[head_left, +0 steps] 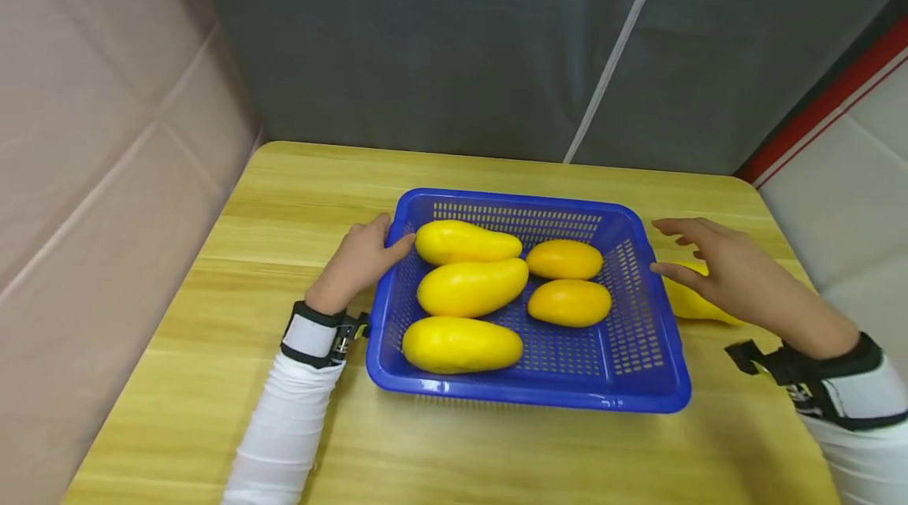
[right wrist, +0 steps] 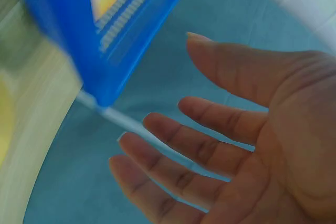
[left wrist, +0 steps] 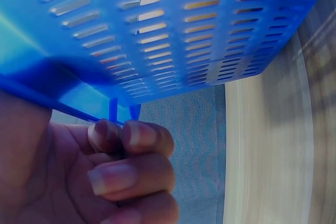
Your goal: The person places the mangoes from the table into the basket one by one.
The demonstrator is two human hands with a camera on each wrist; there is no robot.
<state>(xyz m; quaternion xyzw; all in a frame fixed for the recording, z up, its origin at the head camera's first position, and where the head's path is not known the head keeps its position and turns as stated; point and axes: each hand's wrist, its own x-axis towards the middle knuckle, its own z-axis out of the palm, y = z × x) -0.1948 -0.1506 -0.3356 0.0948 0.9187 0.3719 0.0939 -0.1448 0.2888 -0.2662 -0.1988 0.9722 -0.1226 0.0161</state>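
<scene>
A blue plastic basket (head_left: 496, 399) with slotted walls sits on the table. Three long yellow mango-like fruits (head_left: 472, 287) lie along its left side, and two smaller orange-yellow mangoes (head_left: 570, 302) lie to their right. My left hand (head_left: 362, 259) grips the basket's left rim, thumb over the top; in the left wrist view its fingers (left wrist: 142, 135) curl below the rim. Just off the right rim hovers my right hand (head_left: 731, 272), empty, with fingers (right wrist: 199, 153) spread and slightly bent. Partly hidden beneath it, another yellow fruit (head_left: 698, 306) lies on the table outside the basket.
The wooden table (head_left: 213, 379) has rounded far corners. A dark grey curtain (head_left: 426, 48) hangs behind its far edge. Light padded panels (head_left: 92, 174) stand at the left, and a white wall (head_left: 858, 166) with a red band runs along the right.
</scene>
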